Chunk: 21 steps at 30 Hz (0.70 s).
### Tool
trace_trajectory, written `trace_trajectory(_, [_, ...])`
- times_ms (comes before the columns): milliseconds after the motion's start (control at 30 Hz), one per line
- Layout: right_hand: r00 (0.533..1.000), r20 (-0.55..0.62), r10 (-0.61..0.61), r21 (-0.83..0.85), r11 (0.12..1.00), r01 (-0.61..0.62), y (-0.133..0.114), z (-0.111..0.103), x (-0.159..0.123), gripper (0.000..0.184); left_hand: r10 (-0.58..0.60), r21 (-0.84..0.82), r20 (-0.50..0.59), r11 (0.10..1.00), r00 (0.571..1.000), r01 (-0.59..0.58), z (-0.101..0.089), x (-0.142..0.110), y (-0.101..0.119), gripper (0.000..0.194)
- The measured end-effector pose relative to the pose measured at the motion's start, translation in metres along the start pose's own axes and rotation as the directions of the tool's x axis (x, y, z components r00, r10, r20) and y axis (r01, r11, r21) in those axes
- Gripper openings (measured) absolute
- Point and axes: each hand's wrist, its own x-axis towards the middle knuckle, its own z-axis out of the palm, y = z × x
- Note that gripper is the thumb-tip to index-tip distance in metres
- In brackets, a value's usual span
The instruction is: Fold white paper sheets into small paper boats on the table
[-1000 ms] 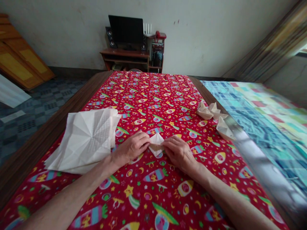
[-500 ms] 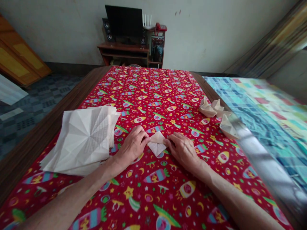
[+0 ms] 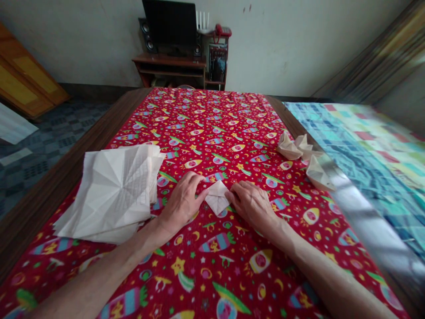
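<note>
Folded paper (image 3: 217, 199) lies on the red cloth (image 3: 212, 266) between the fingers, its longer axis apparently running near to far. The left hand (image 3: 184, 199) parts thumb from forefinger at one corner; the right hand (image 3: 254, 201), equally near, bunches at the opposite; pinching, I cannot tell.

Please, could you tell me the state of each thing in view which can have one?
Left hand: open, thumb at the small folded paper's left edge
Right hand: fingers curled at its right corner
Small folded paper: diamond-shaped, flat on the cloth
Paper stack: top sheet opened out, creased
Three paper shapes: folded
Tablecloth: spread out
Monitor: screen dark
</note>
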Motion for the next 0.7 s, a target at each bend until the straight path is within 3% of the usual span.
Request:
trace_trajectory(133, [1.000,-0.010,-0.006,-0.001,1.000,0.006,0.001,0.000,0.000,0.027,0.225,0.165,-0.008,0.961,0.974,-0.220,-0.007,-0.005,0.009,0.034])
trace_trajectory(200, [1.000,-0.015,-0.016,0.009,1.000,0.016,0.002,0.000,-0.001,0.027,0.388,0.197,0.089,0.896,0.917,-0.398,-0.011,-0.010,0.015,0.036])
trace_trajectory(267, [0.999,-0.020,-0.027,0.018,0.999,0.027,0.002,0.000,-0.001,0.028,0.479,0.196,0.180,0.839,0.859,-0.508,-0.013,-0.017,0.021,0.038])
trace_trajectory(467, [0.999,-0.043,-0.026,0.005,1.000,0.026,0.003,0.003,-0.001,0.028,0.362,0.186,0.275,0.889,0.891,-0.419,-0.010,-0.030,0.026,0.039])
trace_trajectory(700, [0.997,-0.082,0.008,0.039,0.999,-0.005,0.002,0.004,-0.001,0.025,0.281,0.125,0.367,0.930,0.887,-0.346,-0.014,-0.030,0.027,0.044])
